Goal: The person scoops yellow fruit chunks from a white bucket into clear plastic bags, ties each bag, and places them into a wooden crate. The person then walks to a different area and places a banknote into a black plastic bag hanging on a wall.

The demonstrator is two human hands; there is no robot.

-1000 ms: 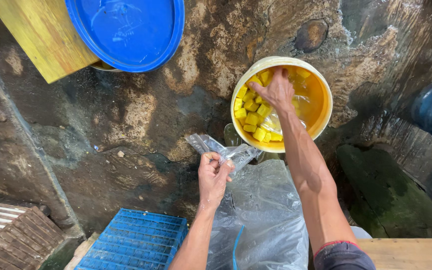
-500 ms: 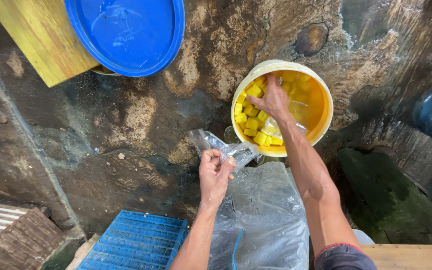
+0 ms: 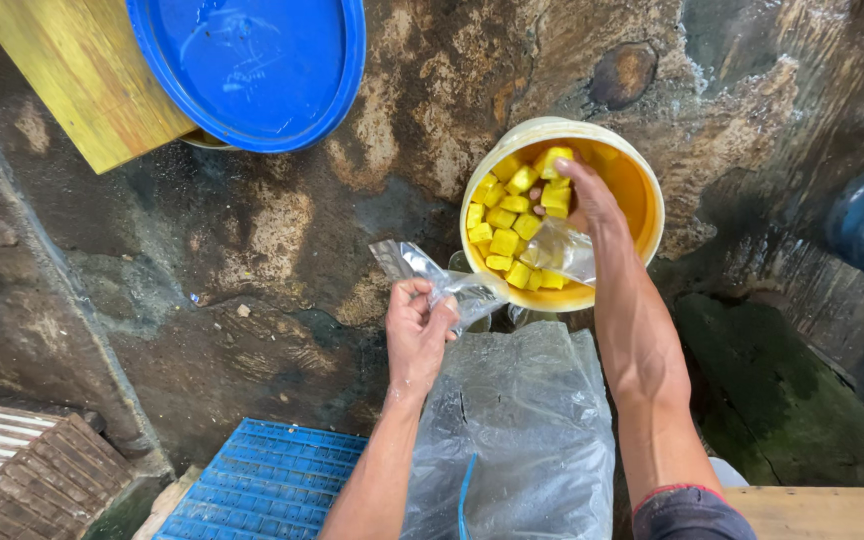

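1. Left hand (image 3: 418, 325): fingers pinched shut on the edge of a small clear bag (image 3: 512, 270), thumb on top.
2. Right hand (image 3: 582, 195): reaching into the bucket (image 3: 642, 175), fingers curled about yellow cubes (image 3: 555, 190) over the bag's far end; how tight the grip is cannot be told.
3. Bag: stretched between the hands, lying across the bucket rim at 7 o'clock.
4. Bucket: pale, yellow inside, holding more cubes (image 3: 500, 215) in liquid.
5. Large sack (image 3: 522, 430): clear plastic, at 6 o'clock from the bucket.
6. Blue crate (image 3: 262, 485): 8 o'clock of the left hand.
7. Blue lid (image 3: 252, 65): 11 o'clock, over a yellow board (image 3: 77, 70).
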